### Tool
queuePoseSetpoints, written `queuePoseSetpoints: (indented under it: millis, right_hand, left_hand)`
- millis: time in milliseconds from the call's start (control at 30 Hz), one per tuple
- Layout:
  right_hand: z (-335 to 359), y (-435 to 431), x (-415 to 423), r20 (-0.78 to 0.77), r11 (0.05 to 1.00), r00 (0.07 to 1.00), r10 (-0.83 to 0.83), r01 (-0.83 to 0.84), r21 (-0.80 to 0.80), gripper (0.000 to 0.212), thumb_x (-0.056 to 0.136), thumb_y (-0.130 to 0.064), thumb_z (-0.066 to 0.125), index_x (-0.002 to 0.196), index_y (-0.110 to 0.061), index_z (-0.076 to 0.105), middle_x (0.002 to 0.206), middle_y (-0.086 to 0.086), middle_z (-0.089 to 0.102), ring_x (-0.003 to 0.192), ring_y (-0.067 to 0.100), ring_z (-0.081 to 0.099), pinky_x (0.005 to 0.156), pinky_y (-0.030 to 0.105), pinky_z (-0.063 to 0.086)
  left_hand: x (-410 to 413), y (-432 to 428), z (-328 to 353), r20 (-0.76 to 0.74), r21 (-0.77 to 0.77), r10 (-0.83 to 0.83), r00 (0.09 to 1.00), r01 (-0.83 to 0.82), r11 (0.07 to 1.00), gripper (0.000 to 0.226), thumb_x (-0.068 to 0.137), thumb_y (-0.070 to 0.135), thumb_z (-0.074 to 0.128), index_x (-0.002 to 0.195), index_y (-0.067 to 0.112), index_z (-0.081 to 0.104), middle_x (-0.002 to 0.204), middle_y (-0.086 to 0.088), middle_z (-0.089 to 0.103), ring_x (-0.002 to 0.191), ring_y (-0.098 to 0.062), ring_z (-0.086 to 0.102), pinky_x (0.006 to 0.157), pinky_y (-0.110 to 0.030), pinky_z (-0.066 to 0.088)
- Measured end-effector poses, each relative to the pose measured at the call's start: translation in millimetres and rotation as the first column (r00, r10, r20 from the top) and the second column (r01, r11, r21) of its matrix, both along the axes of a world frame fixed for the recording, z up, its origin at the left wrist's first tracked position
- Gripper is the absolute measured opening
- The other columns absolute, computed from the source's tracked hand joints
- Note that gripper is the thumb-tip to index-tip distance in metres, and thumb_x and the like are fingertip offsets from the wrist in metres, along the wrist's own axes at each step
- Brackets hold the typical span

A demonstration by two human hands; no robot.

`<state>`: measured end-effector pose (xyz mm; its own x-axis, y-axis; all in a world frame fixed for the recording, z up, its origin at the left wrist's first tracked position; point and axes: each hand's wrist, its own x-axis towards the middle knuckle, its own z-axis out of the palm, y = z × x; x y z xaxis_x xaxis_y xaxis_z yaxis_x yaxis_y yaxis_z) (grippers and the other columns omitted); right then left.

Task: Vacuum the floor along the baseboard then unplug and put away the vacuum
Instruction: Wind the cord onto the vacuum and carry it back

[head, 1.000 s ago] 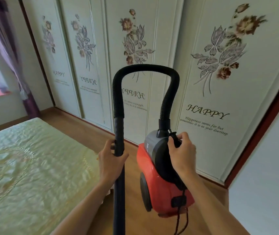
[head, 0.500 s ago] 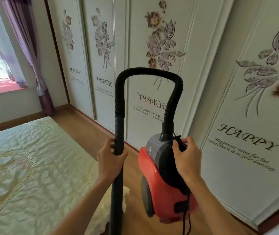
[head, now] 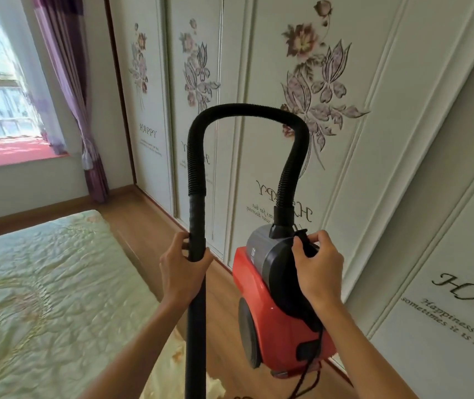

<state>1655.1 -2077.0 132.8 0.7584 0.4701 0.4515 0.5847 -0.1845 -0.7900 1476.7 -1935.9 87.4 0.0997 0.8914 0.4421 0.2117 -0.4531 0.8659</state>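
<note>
A red and grey canister vacuum [head: 270,306] hangs in the air in front of me, held up off the wooden floor. My right hand [head: 317,269] grips the black carry handle on its top. A black ribbed hose [head: 247,110] arches from the canister over to a black wand [head: 196,298], which runs straight down out of view. Around the wand's upper end my left hand [head: 182,270] is wrapped. The black power cord [head: 306,375] dangles from the canister's rear. The wand's nozzle and the plug are out of sight.
White sliding wardrobe doors [head: 374,139] with flower prints stand close ahead and to the right. A bed with a pale green cover [head: 43,298] fills the left. A strip of wooden floor [head: 149,214] runs between them toward a window with a purple curtain [head: 86,156].
The view has swung left along the wardrobe, and I have moved forward with the lifted vacuum. Both hands keep the same holds.
</note>
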Motion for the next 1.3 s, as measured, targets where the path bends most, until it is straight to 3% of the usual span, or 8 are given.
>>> queuePoseSetpoints:
  millis: [367,567,800,967,1067,1300]
  right_hand:
    - [-14,173,112,0.031,0.97,0.97,0.24,-0.239,-0.036,0.013,0.095,-0.03,0.063,0.096,-0.018,0.057,0.079,-0.01,0.065,0.071,0.005,0.064,0.065,0.023,0.057]
    - [-12,265,151,0.034,0.946,0.946,0.322,-0.321,-0.036,0.014,0.095,-0.028,0.064,0.092,-0.016,0.058,0.073,-0.015,0.059,0.065,-0.002,0.059,0.054,0.009,0.044]
    - [-19,388,173,0.015,0.915,0.915,0.404,-0.403,-0.014,0.013,0.094,-0.027,0.065,0.09,-0.018,0.057,0.074,-0.019,0.058,0.067,-0.005,0.058,0.056,0.005,0.043]
    - [-32,495,183,-0.008,0.88,0.88,0.475,-0.475,-0.027,0.014,0.095,-0.028,0.065,0.092,-0.017,0.057,0.078,-0.02,0.058,0.073,-0.004,0.058,0.061,0.008,0.044]
    - [-38,560,189,-0.016,0.864,0.864,0.503,-0.503,-0.039,0.014,0.094,-0.029,0.065,0.092,-0.017,0.058,0.077,-0.019,0.059,0.072,0.0,0.061,0.064,0.018,0.05]
    - [-35,690,197,-0.019,0.835,0.835,0.55,-0.55,-0.004,0.013,0.094,-0.027,0.066,0.091,-0.018,0.057,0.077,-0.022,0.058,0.07,-0.007,0.058,0.065,0.008,0.044]
  left_hand:
    - [109,150,-16,0.023,0.005,0.189,0.982,-0.189,0.982,0.037,0.077,0.02,0.082,0.098,0.029,0.053,0.083,0.023,0.058,0.072,-0.016,0.068,0.068,-0.041,0.061]
    - [130,223,-23,0.019,-0.01,0.289,0.957,-0.289,0.957,0.037,0.076,0.021,0.083,0.105,0.017,0.06,0.088,0.01,0.064,0.075,-0.007,0.066,0.071,-0.036,0.061]
    - [141,309,-42,0.019,-0.026,0.365,0.931,-0.365,0.931,0.038,0.076,0.02,0.083,0.102,0.026,0.056,0.087,0.02,0.06,0.081,0.002,0.063,0.073,-0.032,0.059]
    - [151,399,-61,0.014,-0.053,0.427,0.904,-0.426,0.903,0.039,0.076,0.019,0.083,0.107,0.017,0.059,0.087,0.023,0.057,0.077,0.011,0.06,0.061,-0.009,0.051]
    - [158,454,-67,0.01,-0.093,0.432,0.902,-0.429,0.898,0.039,0.076,0.021,0.083,0.107,0.02,0.058,0.087,0.025,0.058,0.077,0.01,0.062,0.061,-0.01,0.051]
    - [169,572,-58,0.011,-0.112,0.468,0.884,-0.464,0.879,0.035,0.078,0.017,0.081,0.104,0.02,0.058,0.085,0.018,0.063,0.073,0.012,0.064,0.056,-0.008,0.051]
